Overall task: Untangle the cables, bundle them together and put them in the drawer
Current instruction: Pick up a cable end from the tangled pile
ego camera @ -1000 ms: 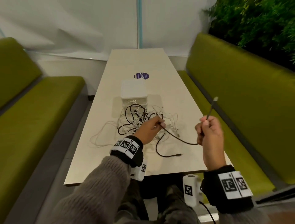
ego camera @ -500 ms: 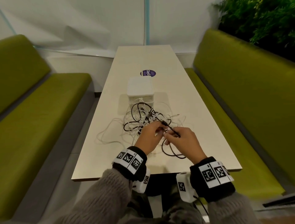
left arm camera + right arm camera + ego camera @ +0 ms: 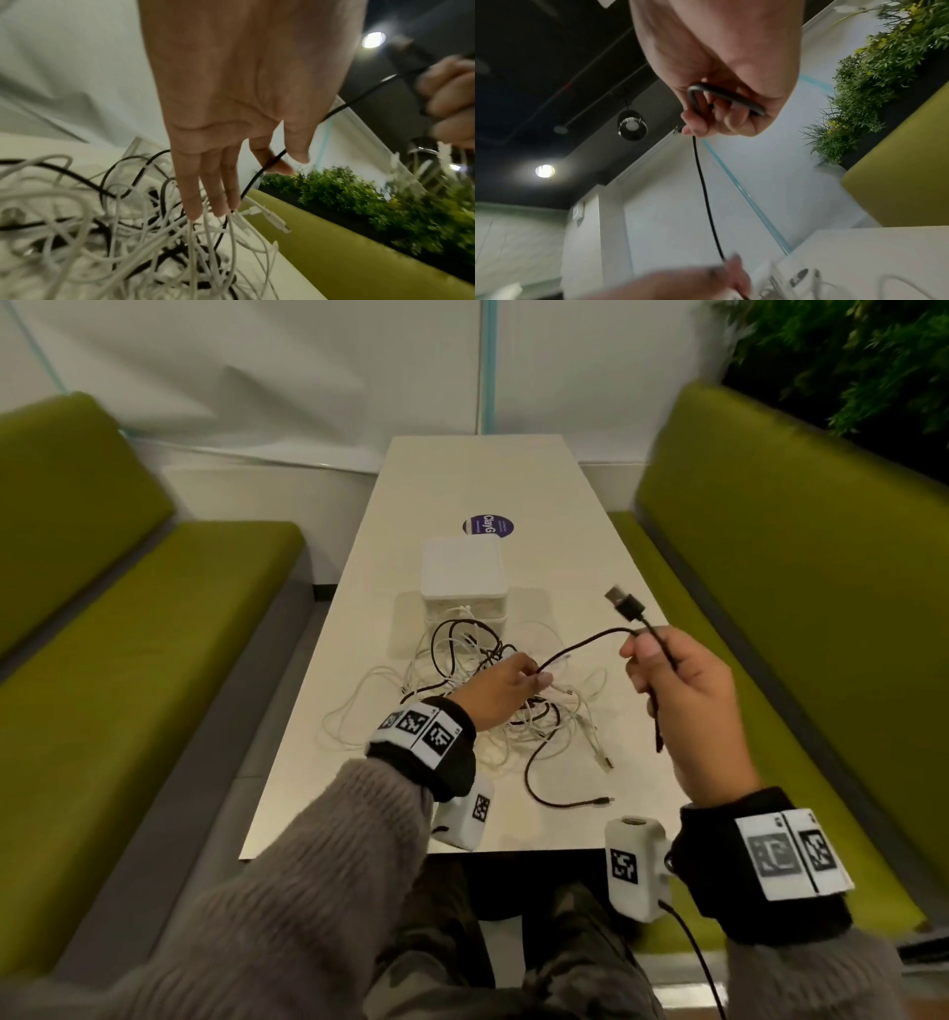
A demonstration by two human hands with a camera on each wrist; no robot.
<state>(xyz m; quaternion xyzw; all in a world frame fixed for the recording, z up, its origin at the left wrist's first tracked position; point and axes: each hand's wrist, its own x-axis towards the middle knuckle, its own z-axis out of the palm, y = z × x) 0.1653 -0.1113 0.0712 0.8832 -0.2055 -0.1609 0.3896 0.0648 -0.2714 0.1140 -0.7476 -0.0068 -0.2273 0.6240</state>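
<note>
Between green benches, a pale table (image 3: 513, 469) bears the cable tangle (image 3: 493, 701) before a white drawer box (image 3: 462, 577). Since a moment ago, the right hand (image 3: 683, 690) has been raised away, folding the black cable (image 3: 585, 642); the left hand (image 3: 493, 685) pinches it, so coiling seems underway.

I sit between green benches (image 3: 128, 629) at frame left and right, white wall (image 3: 308, 361) ahead, plants (image 3: 847, 356) upper right, ceiling lamps (image 3: 632, 125) glowing overhead.

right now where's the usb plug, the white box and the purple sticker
usb plug (image 3: 624, 604), head view, on its black housing
white box (image 3: 460, 567), head view, middle of its top face
purple sticker (image 3: 488, 525), head view, its centre
</note>
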